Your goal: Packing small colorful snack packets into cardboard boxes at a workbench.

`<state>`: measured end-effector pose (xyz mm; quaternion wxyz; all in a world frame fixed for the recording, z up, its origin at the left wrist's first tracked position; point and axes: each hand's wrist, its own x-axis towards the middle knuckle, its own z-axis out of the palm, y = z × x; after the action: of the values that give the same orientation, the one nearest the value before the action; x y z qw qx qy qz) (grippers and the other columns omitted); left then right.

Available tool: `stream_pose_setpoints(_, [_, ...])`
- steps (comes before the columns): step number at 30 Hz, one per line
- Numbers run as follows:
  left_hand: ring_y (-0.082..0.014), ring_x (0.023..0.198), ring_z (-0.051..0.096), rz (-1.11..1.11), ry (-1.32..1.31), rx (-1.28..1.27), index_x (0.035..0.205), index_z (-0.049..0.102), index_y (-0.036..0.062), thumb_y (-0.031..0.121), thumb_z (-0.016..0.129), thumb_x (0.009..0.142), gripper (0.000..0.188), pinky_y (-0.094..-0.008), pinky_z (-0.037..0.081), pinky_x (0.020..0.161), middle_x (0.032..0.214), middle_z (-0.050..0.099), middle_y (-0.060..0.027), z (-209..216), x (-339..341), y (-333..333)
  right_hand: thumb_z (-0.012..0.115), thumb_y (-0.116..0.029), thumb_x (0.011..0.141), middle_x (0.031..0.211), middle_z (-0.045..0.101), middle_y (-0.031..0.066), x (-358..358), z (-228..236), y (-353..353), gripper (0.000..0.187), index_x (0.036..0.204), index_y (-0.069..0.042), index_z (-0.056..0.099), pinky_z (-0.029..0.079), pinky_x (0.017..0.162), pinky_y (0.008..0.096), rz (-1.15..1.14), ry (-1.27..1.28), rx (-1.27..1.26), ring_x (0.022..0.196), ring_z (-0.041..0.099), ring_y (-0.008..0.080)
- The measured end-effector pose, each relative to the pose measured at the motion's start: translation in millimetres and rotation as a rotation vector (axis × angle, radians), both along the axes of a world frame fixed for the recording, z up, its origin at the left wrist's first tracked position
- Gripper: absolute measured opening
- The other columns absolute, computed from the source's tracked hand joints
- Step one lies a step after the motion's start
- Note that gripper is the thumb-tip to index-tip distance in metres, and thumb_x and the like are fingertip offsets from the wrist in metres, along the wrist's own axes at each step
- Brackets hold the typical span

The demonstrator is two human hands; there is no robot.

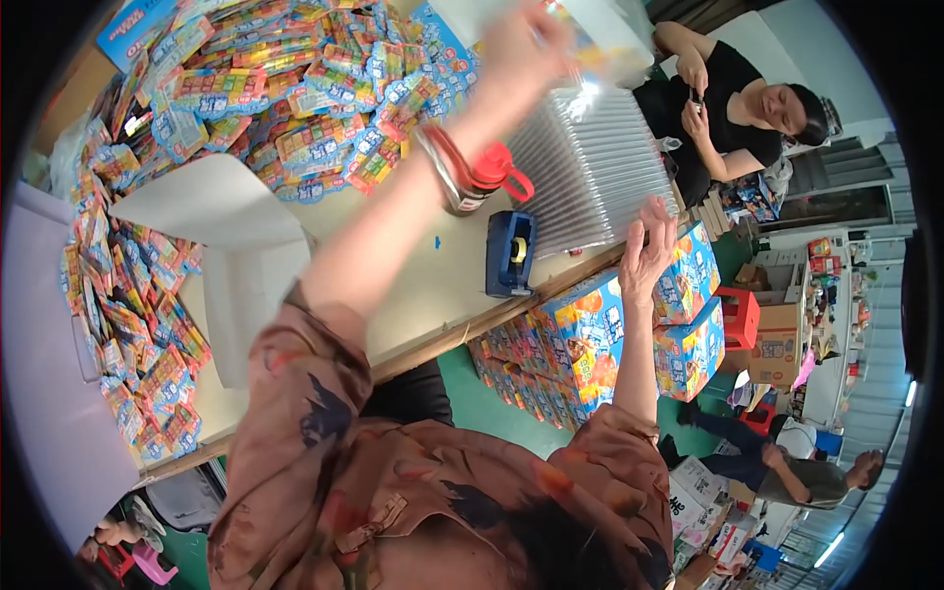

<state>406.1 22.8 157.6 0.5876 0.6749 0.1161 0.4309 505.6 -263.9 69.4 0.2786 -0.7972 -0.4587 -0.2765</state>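
My left hand (536, 44) reaches across to the far side of the table, smeared by motion, with a bracelet on its wrist. Its fingers are too blurred to read, and beside them is a blurred white piece with a printed patch (602, 44). My right hand (649, 241) is at the table's right edge, fingers stretched out, by the corner of a stack of clear ribbed plastic (585, 167). Under my left forearm stand a red-capped bottle (480, 182) and a blue tape dispenser (509, 254). An open white box (261, 265) stands left of that arm.
Colourful small packets (295, 108) lie heaped over the table's far left. Stacked blue printed boxes (580, 344) stand on the floor at the right, near a red stool (737, 317). One person (733, 108) sits beyond the table; another (796, 472) is farther right.
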Motion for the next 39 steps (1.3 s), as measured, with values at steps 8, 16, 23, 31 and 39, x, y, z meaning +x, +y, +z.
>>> stream_pose_setpoints(8, [-0.0078,0.073,0.057,0.434,-0.12,0.238,0.09,0.06,0.0014,0.026,0.061,0.091,0.025,-0.0213,0.045,0.07,0.079,0.063,-0.0019,87,-207,69,0.058,-0.026,0.09,0.105,0.064,0.0146,-12,44,3,0.028,0.099,0.0,0.063,0.039,0.095,0.0451,-0.105,0.154,-0.205,0.103,0.059,0.0336])
stream_pose_setpoints(16, [-0.0038,0.072,0.048,0.43,-0.038,-0.071,0.088,0.051,0.0043,0.003,0.056,0.093,0.008,-0.0185,0.039,0.065,0.078,0.052,0.0023,8,-344,4,0.038,-0.041,0.102,0.147,0.039,0.0106,27,155,107,0.057,0.144,-0.002,0.036,0.022,0.114,0.0347,0.295,0.759,0.084,0.138,0.033,0.0228])
stream_pose_setpoints(23, [-0.0145,0.074,0.063,0.392,0.059,-0.205,0.092,0.051,0.0014,-0.002,0.055,0.092,0.005,-0.0272,0.052,0.069,0.083,0.06,-0.0063,-18,-413,-37,0.037,-0.041,0.1,0.152,0.031,0.0135,111,32,146,0.056,0.146,-0.01,0.033,0.026,0.111,0.0434,0.232,-0.186,-0.62,0.141,0.026,0.0293])
stream_pose_setpoints(31, [-0.0183,0.076,0.064,0.41,0.026,-0.274,0.095,0.05,0.0006,0.0,0.055,0.093,0.006,-0.0304,0.053,0.071,0.084,0.063,-0.0128,-45,-484,-67,0.046,-0.032,0.1,0.143,0.042,0.0111,-8,91,158,0.052,0.143,-0.003,0.038,0.033,0.107,0.0333,0.392,0.476,0.072,0.129,0.043,0.0199])
stream_pose_setpoints(39, [-0.021,0.078,0.065,0.142,-0.071,-0.298,0.099,0.052,-0.0028,-0.001,0.056,0.09,0.01,-0.0312,0.053,0.071,0.089,0.063,-0.0161,-60,-491,-66,0.084,-0.024,0.069,0.144,0.041,0.0156,-258,42,165,0.106,0.15,-0.006,0.019,0.033,0.108,0.0435,1.216,1.025,-0.277,0.131,0.043,0.028])
